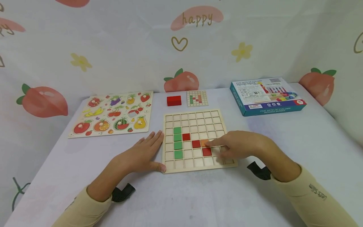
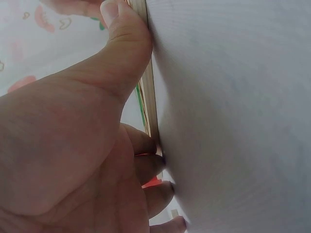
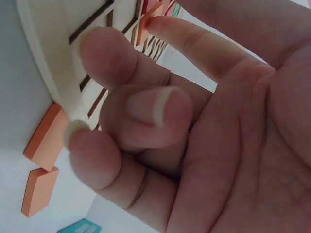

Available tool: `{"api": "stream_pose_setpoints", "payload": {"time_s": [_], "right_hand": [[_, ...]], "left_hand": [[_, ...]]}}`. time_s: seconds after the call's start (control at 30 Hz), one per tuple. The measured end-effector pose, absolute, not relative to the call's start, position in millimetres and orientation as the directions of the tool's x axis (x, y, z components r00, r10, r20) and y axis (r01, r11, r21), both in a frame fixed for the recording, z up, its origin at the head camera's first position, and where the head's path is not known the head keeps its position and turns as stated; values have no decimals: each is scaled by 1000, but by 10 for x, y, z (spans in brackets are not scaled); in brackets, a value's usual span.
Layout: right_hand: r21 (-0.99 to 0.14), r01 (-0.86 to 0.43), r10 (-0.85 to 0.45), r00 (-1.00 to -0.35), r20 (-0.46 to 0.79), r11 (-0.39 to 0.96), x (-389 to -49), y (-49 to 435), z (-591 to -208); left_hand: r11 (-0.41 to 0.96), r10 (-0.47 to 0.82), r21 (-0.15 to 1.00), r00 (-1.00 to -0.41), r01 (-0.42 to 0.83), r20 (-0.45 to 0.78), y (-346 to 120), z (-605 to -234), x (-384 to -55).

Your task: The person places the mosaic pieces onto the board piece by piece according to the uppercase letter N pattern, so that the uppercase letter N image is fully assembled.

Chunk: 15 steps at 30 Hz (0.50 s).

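A wooden grid board (image 1: 200,114) lies flat on the table. Several green tiles (image 1: 177,137) form a column toward its left. To their right sit three red tiles (image 1: 186,137), stepping down rightward. My right hand (image 1: 238,144) reaches over the board's right side, its straight index finger touching an orange tile (image 1: 203,142) beside the middle red one. The right wrist view shows that hand's other fingers bent and holding nothing. Along the board's left edge rests my left hand (image 1: 144,154), fingers extended, thumb at the lower left corner; the left wrist view has the thumb against the board edge (image 2: 151,92).
Two loose orange tiles (image 3: 47,138) lie beside the board in the right wrist view. Behind the board are a red block (image 1: 174,101) and a small pattern card (image 1: 197,98). A fruit puzzle board (image 1: 110,105) lies back left, a teal-edged box (image 1: 266,96) back right.
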State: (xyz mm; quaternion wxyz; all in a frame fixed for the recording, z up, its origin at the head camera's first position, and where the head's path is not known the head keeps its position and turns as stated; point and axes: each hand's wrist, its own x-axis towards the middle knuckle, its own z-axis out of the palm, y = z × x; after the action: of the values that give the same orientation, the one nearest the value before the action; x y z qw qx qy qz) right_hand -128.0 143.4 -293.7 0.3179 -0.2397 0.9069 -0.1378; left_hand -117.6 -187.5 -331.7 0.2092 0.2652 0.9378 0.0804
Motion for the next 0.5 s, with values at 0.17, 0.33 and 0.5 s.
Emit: {"api": "stream_pose_setpoints", "payload": {"time_s": [0.17, 0.33, 0.5], "right_hand": [[-436, -396, -582, -656, -481, 808, -1268, 1397, -2941], [-446, -396, -588, -646, -487, 803, -1268, 1382, -2962], [-481, -402, -612, -656, -442, 779, -1270, 1457, -2962]], "left_hand": [[848, 529, 262, -773, 461, -351, -1873, -3316, -1173], [846, 531, 265, -772, 462, -349, -1867, -3317, -1174], [848, 529, 263, -771, 460, -356, -1868, -3313, -1181]]}}
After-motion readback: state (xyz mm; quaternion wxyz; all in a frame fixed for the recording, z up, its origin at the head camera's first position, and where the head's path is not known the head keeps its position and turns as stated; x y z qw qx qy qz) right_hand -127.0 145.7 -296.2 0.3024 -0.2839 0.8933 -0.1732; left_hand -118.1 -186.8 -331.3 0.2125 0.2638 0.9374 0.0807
